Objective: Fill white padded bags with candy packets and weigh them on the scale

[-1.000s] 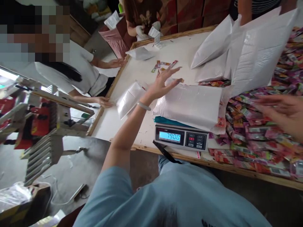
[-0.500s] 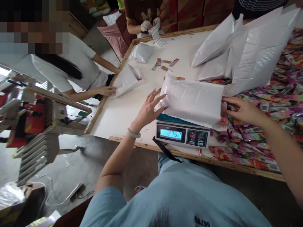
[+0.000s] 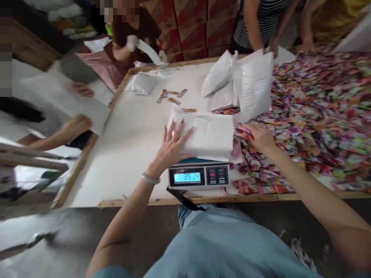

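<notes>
A white plastic bag [image 3: 211,135] lies flat on a digital scale [image 3: 216,175] near the table's front edge. The lit display seems to read about 351.9, slightly blurred. Spread fingers of my left hand [image 3: 174,144] rest on the left part of the bag. At the bag's right, open end, my right hand [image 3: 259,139] pinches small red packets [image 3: 244,132]. A large heap of colourful packets [image 3: 313,135] covers the right side of the table, beside and beyond my right hand.
Filled white bags [image 3: 255,87] stand behind the scale; another bag [image 3: 142,83] lies at the far left. Loose packets [image 3: 174,101] lie mid-table. A person at left holds a white bag [image 3: 87,102]. Other people stand across the wooden-edged table [image 3: 124,154]. A black strap [image 3: 184,199] hangs by the scale.
The view has swung right. My left hand now lies flatter on the bag, and my right hand has closed on packets. The display reading has changed. The person at left has lifted their bag.
</notes>
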`<state>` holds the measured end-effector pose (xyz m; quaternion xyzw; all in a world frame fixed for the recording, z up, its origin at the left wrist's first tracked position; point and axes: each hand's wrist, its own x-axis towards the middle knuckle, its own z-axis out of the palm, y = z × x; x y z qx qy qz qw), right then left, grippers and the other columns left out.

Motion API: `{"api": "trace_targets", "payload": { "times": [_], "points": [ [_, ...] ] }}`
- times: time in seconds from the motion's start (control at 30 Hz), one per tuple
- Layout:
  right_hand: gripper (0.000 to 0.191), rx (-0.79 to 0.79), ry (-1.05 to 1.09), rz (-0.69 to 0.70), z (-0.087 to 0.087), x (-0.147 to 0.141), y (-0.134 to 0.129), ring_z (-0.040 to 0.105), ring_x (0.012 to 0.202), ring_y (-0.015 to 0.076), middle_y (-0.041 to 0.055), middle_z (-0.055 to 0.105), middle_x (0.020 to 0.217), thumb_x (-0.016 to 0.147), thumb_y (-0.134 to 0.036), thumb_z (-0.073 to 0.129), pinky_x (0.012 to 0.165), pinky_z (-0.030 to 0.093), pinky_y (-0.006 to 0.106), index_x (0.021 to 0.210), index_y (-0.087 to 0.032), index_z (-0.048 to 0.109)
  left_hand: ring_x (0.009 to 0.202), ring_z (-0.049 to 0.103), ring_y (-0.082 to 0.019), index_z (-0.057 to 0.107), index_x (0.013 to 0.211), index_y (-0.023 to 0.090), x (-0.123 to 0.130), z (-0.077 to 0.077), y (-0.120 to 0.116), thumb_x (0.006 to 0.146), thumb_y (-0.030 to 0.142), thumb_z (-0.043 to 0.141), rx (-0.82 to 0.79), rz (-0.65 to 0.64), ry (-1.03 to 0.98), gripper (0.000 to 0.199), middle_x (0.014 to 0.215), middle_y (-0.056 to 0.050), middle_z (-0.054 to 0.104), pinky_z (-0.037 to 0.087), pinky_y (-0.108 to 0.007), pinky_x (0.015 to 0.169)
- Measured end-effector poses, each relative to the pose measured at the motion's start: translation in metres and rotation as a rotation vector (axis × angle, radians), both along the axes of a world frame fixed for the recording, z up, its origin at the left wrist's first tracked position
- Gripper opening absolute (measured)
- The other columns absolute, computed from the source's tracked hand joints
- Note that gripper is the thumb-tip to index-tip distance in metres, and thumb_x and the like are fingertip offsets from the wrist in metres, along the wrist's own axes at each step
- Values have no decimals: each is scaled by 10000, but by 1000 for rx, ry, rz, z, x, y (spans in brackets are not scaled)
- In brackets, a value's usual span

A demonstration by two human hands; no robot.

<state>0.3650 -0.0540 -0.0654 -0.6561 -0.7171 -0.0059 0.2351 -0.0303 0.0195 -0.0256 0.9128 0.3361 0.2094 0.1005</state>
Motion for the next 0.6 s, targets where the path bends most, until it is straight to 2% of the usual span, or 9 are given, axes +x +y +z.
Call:
{"api": "trace_targets", "payload": {
  "times": [0.07,0.17,0.23,0.3,0.37,0.4,0.43,0.5,0.6],
  "points": [
    [398,-47,-62,-146,8,23,-16,689,1107,323,170,707,1256,942,-320,558,891,549,412,1287,-173,693,1638,100,-473,462,1590,378,-2,-3,6,758,704,827,-14,-5,-51,966,1754,-25,289,22,-719,1329],
    [461,-256,-119,-397,19,64,-38,696,1042,364,250,705,1205,924,-368,658,856,526,438,1320,-134,687,1639,103,-468,484,1577,344,0,-1,6,767,706,821,-41,2,-41,949,1750,-45,301,25,-713,1329],
    [611,-384,-176,-504,23,90,-47,664,1132,423,322,665,1244,910,-403,700,887,504,500,1435,-100,623,1641,111,-462,481,1578,330,3,3,2,755,690,843,-44,12,0,969,1744,-70,313,34,-705,1329],
    [797,-429,-225,-526,23,107,-49,526,1337,510,362,561,1406,883,-458,719,955,466,609,1557,-88,509,1644,103,-456,448,1599,326,4,7,-2,743,674,861,-29,21,56,1012,1748,-88,298,49,-697,1329],
    [857,-345,-238,-446,20,108,-45,313,1501,538,334,408,1577,913,-510,639,1039,401,705,1627,-94,411,1649,78,-448,391,1631,312,5,9,-4,760,674,847,-3,24,108,1048,1760,-110,257,73,-696,1326],
    [820,-270,-234,-372,19,103,-43,260,1532,523,313,376,1608,945,-513,567,1081,372,722,1627,-86,408,1652,66,-441,360,1647,304,5,9,-4,782,675,827,12,21,127,1051,1765,-120,236,85,-696,1324],
    [752,-179,-223,-275,18,94,-40,274,1537,490,298,401,1599,979,-492,483,1122,358,709,1603,-74,443,1654,58,-432,332,1659,300,5,10,-5,804,677,805,27,17,139,1047,1768,-128,221,94,-695,1323],
    [650,-11,-179,-57,16,69,-32,443,1445,409,273,557,1466,1017,-453,368,1167,392,620,1491,-55,567,1658,51,-418,287,1676,307,5,11,-8,842,680,763,53,10,148,1030,1768,-135,213,105,-694,1323],
    [539,44,-50,181,11,31,-19,656,1129,316,186,726,1179,1014,-474,393,1047,524,496,1228,-112,730,1659,48,-415,242,1689,320,6,13,-10,868,696,719,81,-5,152,1022,1766,-141,209,113,-696,1320]
  ]
}}
